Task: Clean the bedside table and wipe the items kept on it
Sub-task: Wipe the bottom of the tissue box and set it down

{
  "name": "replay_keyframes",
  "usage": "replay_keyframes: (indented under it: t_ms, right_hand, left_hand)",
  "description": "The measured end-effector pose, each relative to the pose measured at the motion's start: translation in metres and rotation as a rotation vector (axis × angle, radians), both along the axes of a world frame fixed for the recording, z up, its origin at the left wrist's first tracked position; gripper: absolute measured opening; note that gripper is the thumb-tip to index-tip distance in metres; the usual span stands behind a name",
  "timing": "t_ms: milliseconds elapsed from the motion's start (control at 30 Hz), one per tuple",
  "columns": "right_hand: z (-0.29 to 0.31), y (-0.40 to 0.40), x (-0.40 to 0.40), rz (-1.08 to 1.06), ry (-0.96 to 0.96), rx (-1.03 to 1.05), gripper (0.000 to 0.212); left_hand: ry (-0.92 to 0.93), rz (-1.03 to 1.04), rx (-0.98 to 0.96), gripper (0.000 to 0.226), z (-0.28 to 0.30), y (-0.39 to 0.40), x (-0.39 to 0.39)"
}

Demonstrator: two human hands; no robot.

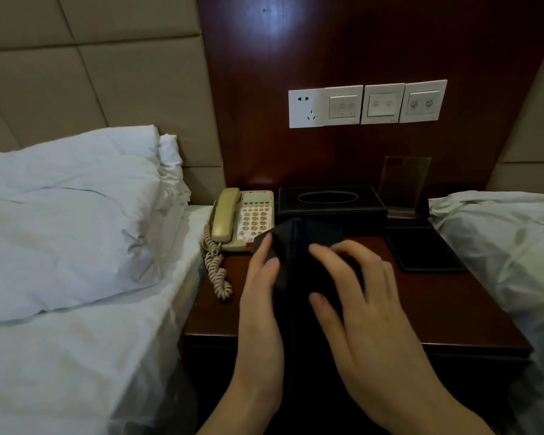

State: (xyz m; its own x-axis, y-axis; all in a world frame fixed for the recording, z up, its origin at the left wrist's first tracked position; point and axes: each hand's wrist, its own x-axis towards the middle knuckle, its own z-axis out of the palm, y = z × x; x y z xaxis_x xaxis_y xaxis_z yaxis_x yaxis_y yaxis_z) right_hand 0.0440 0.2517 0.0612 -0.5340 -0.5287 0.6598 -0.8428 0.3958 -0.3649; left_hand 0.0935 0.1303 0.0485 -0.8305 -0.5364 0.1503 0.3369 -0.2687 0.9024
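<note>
From the head camera, a person is standing over a dark wooden table (427, 312) set between two beds. Both hands are holding a dark cloth (296, 246) above the middle of the tabletop. The left hand (261, 296) is gripping the cloth's left edge, its thumb lying over the front face and the other fingers going behind the fabric. The right hand (355, 296) is lying across the cloth's right part with fingers bent over it and the thumb pressing on the front; the hand is blurred, so how tightly it is closing is hard to tell, though it appears to be grasping the fabric. The cloth is hanging down between the forearms, and its lower part is melting into shadow.

At the table's back left corner a beige phone (242, 219) is sitting with its handset in the cradle, and its coiled cord (217, 271) is trailing forward along the left edge. Just right of it a black tissue box (330, 202) is standing against the wall panel. Right of the box a clear stand (404, 183) is standing upright, and in front of that a flat black tray (424, 246) is lying near the right edge. On the panel above, a row of white switches (368, 103) is sitting. A white pillow (69, 215) is resting on the left bed.
</note>
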Motion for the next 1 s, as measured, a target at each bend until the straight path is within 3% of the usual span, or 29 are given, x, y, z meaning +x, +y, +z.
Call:
replay_keyframes:
  t_ms: [100, 200, 367, 500, 633, 800, 933, 1000]
  right_hand:
    - [0.009, 0.001, -0.016, -0.012, -0.110, -0.209, 0.032]
    - [0.022, 0.009, -0.025, -0.146, -0.044, -0.306, 0.025]
    - [0.017, 0.007, -0.012, -0.112, 0.025, -0.203, 0.020]
    - [0.022, 0.009, -0.022, -0.188, -0.076, -0.338, 0.023]
    - [0.005, 0.009, -0.008, -0.114, -0.050, -0.208, 0.020]
    - [0.011, 0.025, -0.015, -0.121, -0.445, -0.554, 0.015]
    - [0.010, 0.028, -0.020, -0.112, -0.751, -0.631, 0.013]
    - [0.014, 0.030, -0.028, -0.080, -1.015, -0.619, 0.014]
  left_hand:
    - [-0.016, 0.001, -0.148, 0.060, 0.000, 0.002, 0.003]
    - [-0.038, -0.003, -0.226, 0.057, -0.001, 0.006, 0.005]
    - [-0.036, 0.008, -0.252, 0.059, 0.003, 0.008, 0.006]
    - [-0.033, -0.007, -0.308, 0.071, 0.008, 0.014, 0.008]
    - [-0.032, 0.032, -0.219, 0.062, 0.015, 0.013, 0.003]
    - [-0.116, 0.047, -0.115, 0.064, 0.022, 0.002, 0.004]
    - [-0.159, -0.118, 0.041, 0.058, 0.025, -0.005, 0.008]
    - [-0.171, -0.210, 0.121, 0.063, 0.023, -0.006, 0.010]
